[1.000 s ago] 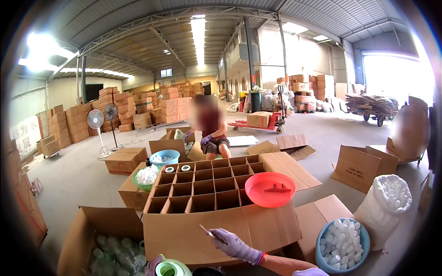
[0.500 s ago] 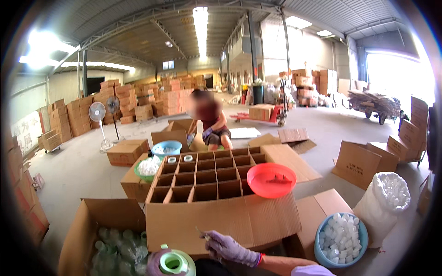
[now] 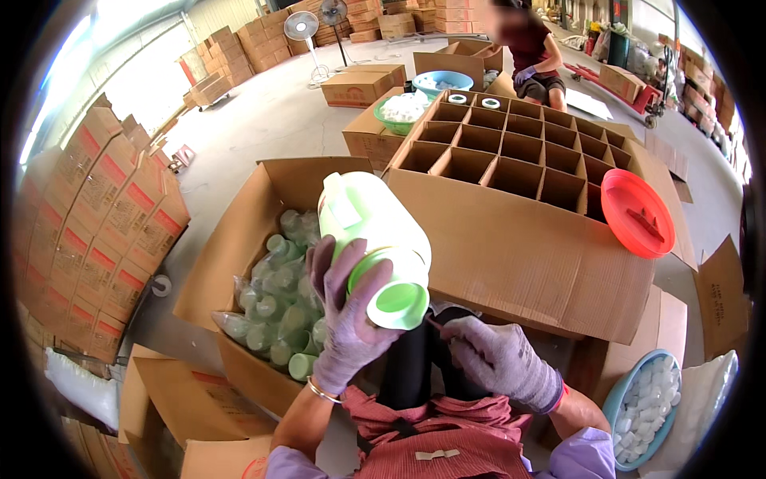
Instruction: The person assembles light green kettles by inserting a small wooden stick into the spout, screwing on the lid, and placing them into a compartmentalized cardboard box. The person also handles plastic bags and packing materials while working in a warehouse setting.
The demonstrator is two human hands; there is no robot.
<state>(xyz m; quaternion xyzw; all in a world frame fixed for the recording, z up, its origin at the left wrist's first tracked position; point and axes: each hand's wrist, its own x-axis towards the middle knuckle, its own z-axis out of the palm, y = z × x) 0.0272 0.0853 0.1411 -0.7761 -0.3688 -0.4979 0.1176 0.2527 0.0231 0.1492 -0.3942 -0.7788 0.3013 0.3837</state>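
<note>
Gripped by the neck, a pale green plastic jug (image 3: 373, 209) with a side handle is tilted, its round open mouth facing me. My gloved left hand (image 3: 347, 319) is closed around that neck. Just right of the mouth, my gloved right hand (image 3: 503, 359) is closed on a thin dark tool (image 3: 432, 317); most of it is hidden by the fingers, so its kind cannot be made out. Behind the jug, a carton (image 3: 211, 263) holds several clear and greenish bottles (image 3: 279, 299), some in plastic film.
Ahead stands a divided carton (image 3: 511, 231) with two jug tops in its far cells. A red basin (image 3: 630, 211) rests on its right corner. Blue tub of white caps (image 3: 648, 407) at right; green basin (image 3: 399, 112) farther off. A co-worker (image 3: 535, 56) sits beyond; stacked boxes (image 3: 88, 239) at left.
My view has turned down and left. The jug has come up from the lower edge in my left hand, its mouth now close to the tool in my right hand.
</note>
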